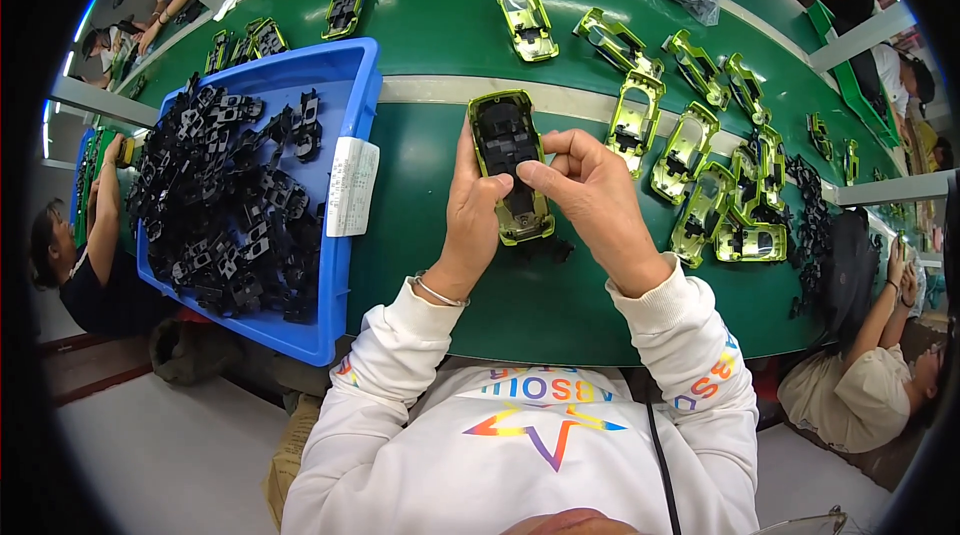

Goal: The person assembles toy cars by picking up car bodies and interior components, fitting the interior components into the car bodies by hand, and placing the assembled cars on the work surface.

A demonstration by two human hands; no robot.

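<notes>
Between my hands, above the green work surface, is a yellow-green toy car body (526, 227) with its hollow underside turned up. A black plastic interior piece (503, 125) sits inside the shell. My left hand (473, 195) grips the shell along its left side, the thumb lying over the edge onto the black piece. With its thumb, my right hand (590, 190) presses on the middle of the black piece; its fingers are bent at the shell's right side. Small dark parts (560, 251) lie on the surface just beyond the shell's lower end.
To the left stands a blue bin (362, 85) heaped with black plastic pieces (225, 195), a paper label (353, 185) on its side. Several green car shells (690, 150) lie at the right, beside a pile of black parts (808, 225). A conveyor belt (430, 25) carries more shells. Other people work on both sides.
</notes>
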